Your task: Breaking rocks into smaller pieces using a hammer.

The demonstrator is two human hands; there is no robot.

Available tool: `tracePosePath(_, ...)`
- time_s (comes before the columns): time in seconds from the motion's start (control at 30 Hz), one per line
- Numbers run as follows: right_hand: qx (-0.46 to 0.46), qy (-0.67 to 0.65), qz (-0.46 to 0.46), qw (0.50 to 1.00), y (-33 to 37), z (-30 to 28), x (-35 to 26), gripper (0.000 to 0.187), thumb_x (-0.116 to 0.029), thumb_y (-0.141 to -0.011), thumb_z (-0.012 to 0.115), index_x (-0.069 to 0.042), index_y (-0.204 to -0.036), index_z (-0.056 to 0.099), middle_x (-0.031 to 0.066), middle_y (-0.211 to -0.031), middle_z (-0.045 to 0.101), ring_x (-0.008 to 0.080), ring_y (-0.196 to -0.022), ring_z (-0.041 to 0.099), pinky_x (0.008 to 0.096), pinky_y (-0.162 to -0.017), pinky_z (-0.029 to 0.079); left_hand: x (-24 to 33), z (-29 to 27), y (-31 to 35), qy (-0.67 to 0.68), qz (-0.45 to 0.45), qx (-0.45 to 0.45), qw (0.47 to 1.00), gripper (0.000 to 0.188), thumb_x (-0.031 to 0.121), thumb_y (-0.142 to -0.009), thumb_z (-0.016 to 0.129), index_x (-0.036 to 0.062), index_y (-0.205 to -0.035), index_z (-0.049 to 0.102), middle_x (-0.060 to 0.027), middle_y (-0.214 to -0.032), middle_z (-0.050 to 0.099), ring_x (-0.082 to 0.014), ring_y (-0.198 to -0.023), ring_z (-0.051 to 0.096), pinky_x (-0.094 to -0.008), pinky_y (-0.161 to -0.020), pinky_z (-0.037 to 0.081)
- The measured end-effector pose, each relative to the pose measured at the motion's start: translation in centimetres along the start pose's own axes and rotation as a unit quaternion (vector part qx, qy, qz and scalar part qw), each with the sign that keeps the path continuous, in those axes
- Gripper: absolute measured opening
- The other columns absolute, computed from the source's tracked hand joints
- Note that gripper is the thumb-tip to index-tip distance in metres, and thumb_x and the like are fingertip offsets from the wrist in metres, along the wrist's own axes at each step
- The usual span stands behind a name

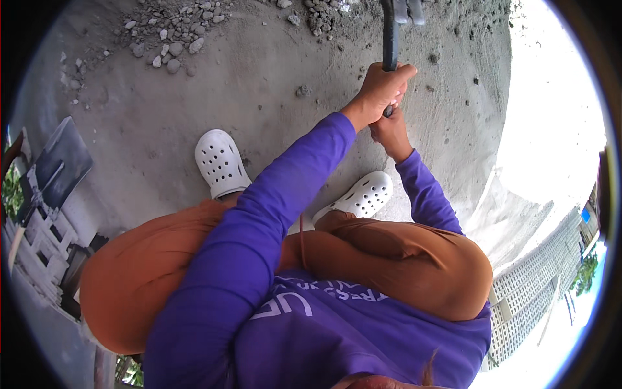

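A: What's at the left edge of the ground (pixel 149 117)?
B: A dark flat shovel blade (pixel 68 152), tilted. Then loose stone rubble (pixel 178 48) by the far-left part, with a broad smooth stretch between it and the left shoe (pixel 220 162), white and full of holes.
A: And the hands?
B: Right of that stretch. The left hand (pixel 381 87) is closed round the handle of a hammer-like tool (pixel 391 39); the right hand (pixel 393 133) is curled just below it, at the handle's butt, its fingers partly hidden. The right shoe (pixel 370 194) is nearer the body.
A: Room on the right?
B: A crumb-strewn strip of ground, up to the right edge, where a glaring bright area (pixel 551 117) begins. A pierced block wall (pixel 544 272) is beyond, lower right.
A: How does the tool look?
B: Black, slightly bent handle; grey metal head, split in two, pointing right, cut off by the view's top.
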State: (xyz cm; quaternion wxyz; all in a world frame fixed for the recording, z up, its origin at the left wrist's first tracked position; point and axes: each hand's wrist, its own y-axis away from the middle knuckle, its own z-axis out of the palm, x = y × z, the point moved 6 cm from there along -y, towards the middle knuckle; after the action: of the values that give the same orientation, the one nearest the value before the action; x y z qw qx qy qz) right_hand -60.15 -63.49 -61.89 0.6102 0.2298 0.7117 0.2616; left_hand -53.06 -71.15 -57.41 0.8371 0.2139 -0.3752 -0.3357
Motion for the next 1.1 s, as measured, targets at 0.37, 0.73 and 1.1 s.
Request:
tracePosePath(0.37, -0.046, -0.03, -0.055, 0.997, 3.3, 1.3, -4.1, 0.012, -0.011, -0.078, 0.057, -0.002, -0.073, 0.053, -0.0009, -0.054, 0.05, 0.0084, -0.045, 0.048, 0.024, -0.04, 0.036, 3.5, 1.5, 3.3, -0.049, 0.074, 0.021, 0.996, 0.036, 0.025, -0.075, 0.068, 0.0158, -0.054, 0.039, 0.0066, -0.047, 0.036, -0.0043, -0.038, 0.03, -0.0241, -0.039, 0.027)
tracePosePath(0.73, -0.087, -0.061, 0.12, 0.987, -0.2, 1.4, -2.2, 0.014, -0.014, -0.079, 0.055, -0.007, -0.069, 0.047, 0.0017, -0.053, 0.045, 0.012, -0.039, 0.04, 0.0281, -0.037, 0.033, -0.3, -2.9, -3.2, 0.046, -0.06, 0.092, 0.993, 0.033, 0.027, -0.074, 0.065, 0.015, -0.056, 0.039, 0.0042, -0.048, 0.038, -0.0071, -0.037, 0.032, -0.0264, -0.039, 0.03)
tracePosePath(1.1, 0.021, -0.024, -0.216, 0.976, 2.1, -1.0, -9.3, 0.009, -0.008, -0.08, 0.052, -0.002, -0.073, 0.052, 0.0018, -0.054, 0.05, 0.0097, -0.041, 0.045, 0.0251, -0.036, 0.032, 6.0, 5.2, 2.0, -0.12, 0.157, 0.003, 0.98, 0.035, 0.021, -0.075, 0.064, 0.0131, -0.052, 0.039, 0.0039, -0.048, 0.038, -0.0053, -0.04, 0.032, -0.0276, -0.039, 0.027)
